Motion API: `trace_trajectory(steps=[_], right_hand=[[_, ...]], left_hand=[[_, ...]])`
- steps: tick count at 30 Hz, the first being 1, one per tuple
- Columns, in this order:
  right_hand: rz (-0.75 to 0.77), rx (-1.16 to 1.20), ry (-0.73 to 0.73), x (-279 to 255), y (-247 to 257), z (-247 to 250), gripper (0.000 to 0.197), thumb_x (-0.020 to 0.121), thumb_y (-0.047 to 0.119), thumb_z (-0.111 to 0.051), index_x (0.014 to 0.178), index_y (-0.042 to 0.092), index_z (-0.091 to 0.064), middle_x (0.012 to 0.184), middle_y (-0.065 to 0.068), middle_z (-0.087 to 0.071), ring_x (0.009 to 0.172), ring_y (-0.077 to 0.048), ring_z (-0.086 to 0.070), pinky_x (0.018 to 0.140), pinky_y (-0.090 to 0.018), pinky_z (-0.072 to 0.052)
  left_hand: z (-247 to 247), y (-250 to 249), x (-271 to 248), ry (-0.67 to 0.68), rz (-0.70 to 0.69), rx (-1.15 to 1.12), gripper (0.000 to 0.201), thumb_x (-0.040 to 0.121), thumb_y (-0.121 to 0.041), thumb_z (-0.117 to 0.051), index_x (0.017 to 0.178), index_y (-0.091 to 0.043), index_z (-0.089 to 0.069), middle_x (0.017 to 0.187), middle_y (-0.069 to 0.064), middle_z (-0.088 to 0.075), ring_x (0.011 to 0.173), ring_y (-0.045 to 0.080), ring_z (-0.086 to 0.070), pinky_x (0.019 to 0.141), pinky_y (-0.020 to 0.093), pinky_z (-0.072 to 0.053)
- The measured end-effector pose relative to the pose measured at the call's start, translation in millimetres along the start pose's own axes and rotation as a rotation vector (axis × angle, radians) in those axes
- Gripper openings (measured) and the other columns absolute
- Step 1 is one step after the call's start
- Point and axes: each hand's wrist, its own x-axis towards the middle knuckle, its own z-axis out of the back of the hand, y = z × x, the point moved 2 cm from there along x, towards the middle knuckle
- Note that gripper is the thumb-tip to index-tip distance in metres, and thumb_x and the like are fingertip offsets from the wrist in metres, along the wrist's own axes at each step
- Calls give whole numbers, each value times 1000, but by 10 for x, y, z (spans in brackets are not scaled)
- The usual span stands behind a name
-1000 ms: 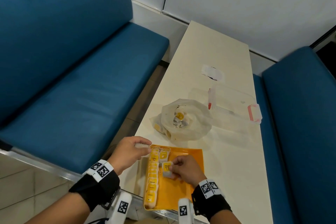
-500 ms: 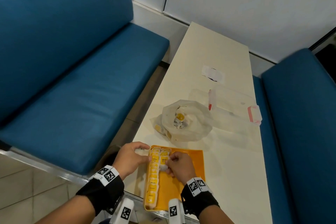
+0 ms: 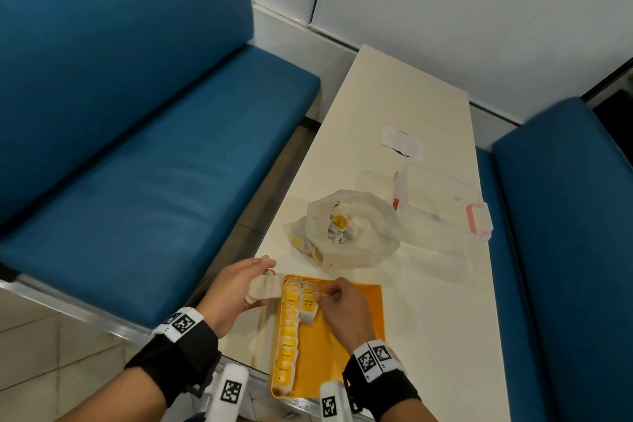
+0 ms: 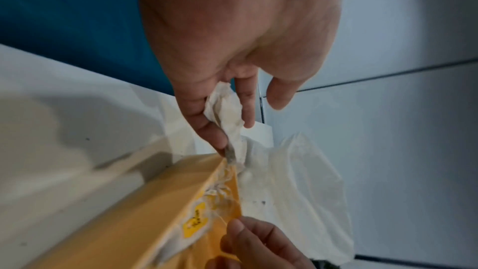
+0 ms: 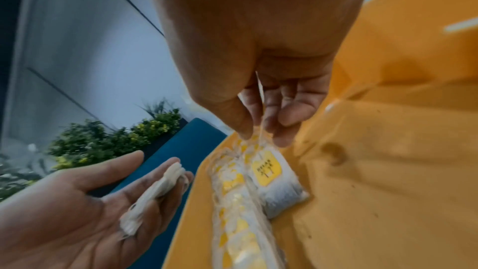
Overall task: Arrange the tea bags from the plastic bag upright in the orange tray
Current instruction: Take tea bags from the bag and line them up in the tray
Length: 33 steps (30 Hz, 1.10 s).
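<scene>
Right hand [image 3: 337,307] now pinches newly seated tea bag [image 3: 308,306] in orange tray [image 3: 356,346]; second row begun. Left hand [image 3: 239,288] grips spare bags [image 3: 265,289].

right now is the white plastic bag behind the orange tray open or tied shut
Open. In the head view the white plastic bag gapes upward, with yellow-labelled tea bags visible inside its mouth.

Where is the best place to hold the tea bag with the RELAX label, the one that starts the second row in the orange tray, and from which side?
Probably its top edge, from above. The tea bag stands leaning on the full row in the orange tray, so only the top edge is free. The right hand already pinches there.
</scene>
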Motion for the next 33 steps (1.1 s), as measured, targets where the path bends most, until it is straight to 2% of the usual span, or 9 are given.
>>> trace_trajectory(steps=[3, 5, 9, 11, 14, 18, 25, 30, 33], right_hand=[[244, 27, -19, -127, 248, 124, 12, 87, 17, -70, 92, 28, -66, 87, 10, -65, 80, -5, -61, 72, -18, -51], [402, 57, 11, -226, 451, 162, 15, 86, 17, -73, 96, 27, -68, 92, 11, -62, 82, -5, -61, 73, -14, -49], [527, -1, 83, -314, 649, 174, 30, 83, 31, -76, 111, 31, -66, 103, 16, -53, 87, -4, -60, 77, -11, -47], [538, -78, 120, -321, 653, 156, 36, 83, 35, -76, 117, 31, -65, 106, 17, -49, 92, -1, -56, 82, -12, -47], [547, -178, 137, -317, 611, 102, 41, 82, 41, -74, 121, 28, -66, 107, 14, -51, 100, -4, -54, 88, -22, -49], [520, -215, 108, -311, 576, 76, 43, 82, 47, -71, 120, 28, -66, 107, 12, -56, 104, -6, -53, 89, -25, -48], [484, -176, 65, -300, 552, 86, 33, 86, 42, -67, 116, 28, -69, 103, 9, -61, 98, -9, -57, 86, -30, -51], [446, -88, 31, -278, 546, 148, 19, 93, 34, -63, 105, 25, -74, 95, 8, -66, 87, -7, -61, 80, -31, -53], [401, -25, -26, -228, 521, 230, 13, 92, 28, -65, 98, 21, -75, 94, 9, -63, 87, -5, -60, 80, -24, -51]], left_hand=[[-19, -90, -53, 54, 87, -201, 36, 103, -38, -55, 117, -12, -75, 121, 4, -66, 111, 26, -67, 74, 37, -60], [-56, -118, -68, 74, 116, -251, 44, 104, -43, -51, 117, -10, -75, 118, 13, -70, 106, 29, -70, 76, 41, -60], [-192, -166, -113, 106, 133, -295, 49, 105, -44, -47, 118, -5, -73, 109, 15, -72, 98, 31, -73, 81, 44, -60], [-244, -184, -135, 124, 134, -288, 49, 106, -44, -46, 118, -4, -72, 106, 13, -72, 96, 30, -74, 75, 42, -59], [-291, -189, -151, 138, 148, -280, 49, 106, -43, -47, 119, -3, -71, 105, 14, -72, 93, 29, -73, 70, 38, -58], [-319, -175, -160, 161, 147, -261, 45, 107, -40, -46, 119, -5, -72, 109, 16, -73, 99, 32, -72, 75, 40, -59], [-375, -162, -167, 168, 112, -203, 34, 108, -16, -42, 119, -6, -72, 114, 19, -74, 95, 29, -75, 81, 40, -59], [-388, -181, -160, 191, 95, -131, 30, 105, -6, -44, 119, -7, -71, 115, 19, -74, 105, 37, -73, 100, 53, -55], [-379, -181, -141, 186, 72, -65, 31, 98, 3, -52, 113, -10, -75, 117, 17, -73, 104, 35, -74, 85, 43, -62]])
